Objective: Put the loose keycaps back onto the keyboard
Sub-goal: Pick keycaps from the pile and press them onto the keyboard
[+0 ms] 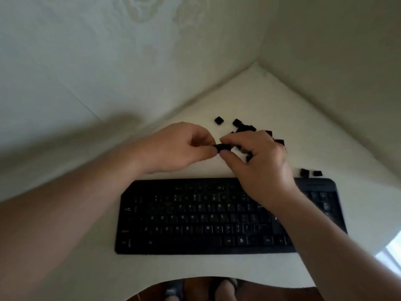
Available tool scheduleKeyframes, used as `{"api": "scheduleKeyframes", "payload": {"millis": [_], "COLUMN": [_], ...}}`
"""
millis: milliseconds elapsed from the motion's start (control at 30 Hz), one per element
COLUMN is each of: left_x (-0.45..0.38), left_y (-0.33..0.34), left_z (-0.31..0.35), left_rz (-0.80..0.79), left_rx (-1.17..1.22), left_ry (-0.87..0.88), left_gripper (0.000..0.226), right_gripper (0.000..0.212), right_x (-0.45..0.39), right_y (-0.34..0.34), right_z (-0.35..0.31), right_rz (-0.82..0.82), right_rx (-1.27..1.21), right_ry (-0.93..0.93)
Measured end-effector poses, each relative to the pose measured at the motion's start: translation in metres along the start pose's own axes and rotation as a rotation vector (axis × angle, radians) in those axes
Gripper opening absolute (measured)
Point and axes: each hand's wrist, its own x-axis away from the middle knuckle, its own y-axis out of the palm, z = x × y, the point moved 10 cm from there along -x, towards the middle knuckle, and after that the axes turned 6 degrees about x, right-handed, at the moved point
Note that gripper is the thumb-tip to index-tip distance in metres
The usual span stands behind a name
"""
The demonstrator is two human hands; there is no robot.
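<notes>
Beyond the keyboard (217,216): left hand (180,146), right hand (258,157), both pinching one keycap (222,147);
Far right: loose keycaps (245,128) on counter (271,101)

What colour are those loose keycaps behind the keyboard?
Black, like the keyboard; the loose keycaps show clearly in the head view.

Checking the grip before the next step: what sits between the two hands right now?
In the head view, one black keycap bridges the gap, pinched by the left hand and the right hand above the table, beyond the keyboard.

One keyboard (206,218), two hands (180,146), many keycaps (245,128).
</notes>
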Motion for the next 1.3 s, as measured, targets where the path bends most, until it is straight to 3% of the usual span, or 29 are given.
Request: {"api": "scheduleKeyframes", "payload": {"millis": [67, 267, 433, 633, 800, 967, 1133, 1300], "left_x": [0.014, 0.048, 0.063, 0.072, 0.074, 0.061, 0.031, 0.000], "left_y": [-0.006, -0.025, -0.028, -0.027, -0.019, 0.001, 0.024, 0.060], "left_z": [-0.005, -0.007, -0.016, -0.022, -0.028, -0.023, 0.012, 0.065], "left_rz": [-0.069, -0.146, -0.178, -0.171, -0.166, -0.173, -0.134, -0.145], "left_rx": [0.184, 0.322, 0.516, 0.567, 0.573, 0.441, 0.319, 0.196], "left_ry": [-0.029, 0.059, 0.055, 0.077, 0.043, 0.005, 0.048, 0.153], "left_gripper": [0.003, 0.024, 0.035, 0.028, 0.024, 0.020, 0.016, 0.015], "right_gripper": [0.027, 0.036, 0.035, 0.033, 0.032, 0.042, 0.019, 0.019], "right_x": [0.005, 0.024, 0.037, 0.046, 0.054, 0.062, 0.070, 0.085], "right_y": [0.003, 0.017, 0.030, 0.036, 0.036, 0.023, -0.017, -0.065], "right_z": [-0.010, -0.033, -0.041, -0.050, -0.058, -0.062, -0.034, 0.014], "right_rz": [0.004, -0.003, 0.001, -0.011, -0.021, 0.003, 0.093, 0.194], "right_rx": [-0.112, -0.386, -0.415, -0.401, -0.276, 0.008, 0.184, 0.255], "right_ry": [0.046, 0.175, 0.224, 0.218, 0.138, 0.018, 0.106, 0.293]}}
